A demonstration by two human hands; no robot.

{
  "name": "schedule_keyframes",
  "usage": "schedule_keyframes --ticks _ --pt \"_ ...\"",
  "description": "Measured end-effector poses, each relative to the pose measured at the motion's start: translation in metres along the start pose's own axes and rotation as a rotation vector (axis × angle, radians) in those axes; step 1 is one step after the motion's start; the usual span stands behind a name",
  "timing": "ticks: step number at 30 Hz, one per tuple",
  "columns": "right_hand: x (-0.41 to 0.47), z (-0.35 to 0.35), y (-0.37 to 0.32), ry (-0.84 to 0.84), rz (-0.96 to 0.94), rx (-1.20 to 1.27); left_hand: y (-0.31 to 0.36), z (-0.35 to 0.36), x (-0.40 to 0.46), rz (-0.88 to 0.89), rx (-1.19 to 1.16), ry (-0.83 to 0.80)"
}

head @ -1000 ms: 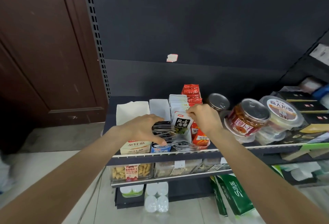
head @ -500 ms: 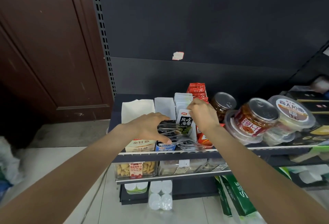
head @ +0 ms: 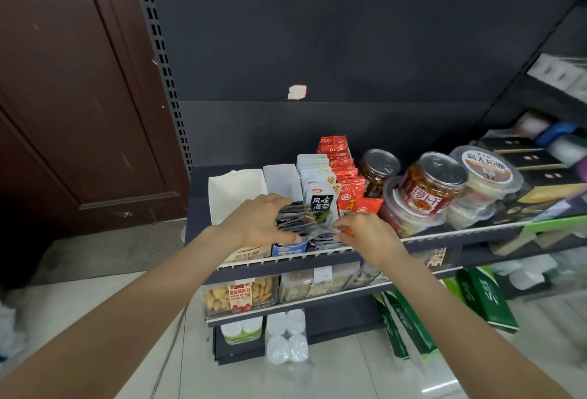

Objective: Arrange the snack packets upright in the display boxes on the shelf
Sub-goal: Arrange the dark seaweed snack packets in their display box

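Observation:
A loose bunch of dark and silver seaweed packets (head: 298, 219) lies slumped at the front of the middle display box (head: 290, 248). My left hand (head: 257, 222) grips this bunch from the left, thumb low at the box front. My right hand (head: 365, 233) pinches the bunch's right lower edge with curled fingers. One seaweed packet (head: 321, 205) stands upright just behind, with a row of silver packets (head: 314, 173) in line behind it. Red packets (head: 344, 173) stand upright in the box to the right. An empty white box (head: 236, 192) stands at the left.
Round jars and tubs (head: 432, 186) crowd the shelf to the right. The shelf's front rail (head: 460, 233) runs under my hands. Lower shelves hold clear biscuit boxes (head: 236, 295). Green packs (head: 486, 297) lean on the floor at right. A brown door (head: 79, 81) is at left.
My right hand has come down from the top of the upright seaweed packet to the front right of the slumped bunch. My left hand has kept its hold.

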State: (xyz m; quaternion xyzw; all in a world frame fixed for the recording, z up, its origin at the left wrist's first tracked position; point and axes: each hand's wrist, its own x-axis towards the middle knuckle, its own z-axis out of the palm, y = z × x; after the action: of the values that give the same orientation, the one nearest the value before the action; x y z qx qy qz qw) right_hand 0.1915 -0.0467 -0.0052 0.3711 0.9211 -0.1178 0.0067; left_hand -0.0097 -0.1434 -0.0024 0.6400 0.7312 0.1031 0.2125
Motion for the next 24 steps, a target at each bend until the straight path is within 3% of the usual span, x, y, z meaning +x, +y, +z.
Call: schedule_keyframes --ticks 9,15,20,24 --pt "0.003 0.010 -0.007 0.047 -0.153 -0.325 0.001 0.001 -0.004 -0.021 -0.032 -0.007" --pt "0.000 0.006 -0.002 0.060 -0.046 0.036 0.001 0.000 -0.002 -0.043 -0.051 -0.030" --pt "-0.008 -0.015 0.002 0.291 -0.008 0.206 0.001 0.003 -0.001 -0.062 -0.128 0.004" --pt "-0.016 -0.042 -0.002 0.528 0.085 0.338 0.001 0.003 0.000 -0.045 -0.211 0.138"
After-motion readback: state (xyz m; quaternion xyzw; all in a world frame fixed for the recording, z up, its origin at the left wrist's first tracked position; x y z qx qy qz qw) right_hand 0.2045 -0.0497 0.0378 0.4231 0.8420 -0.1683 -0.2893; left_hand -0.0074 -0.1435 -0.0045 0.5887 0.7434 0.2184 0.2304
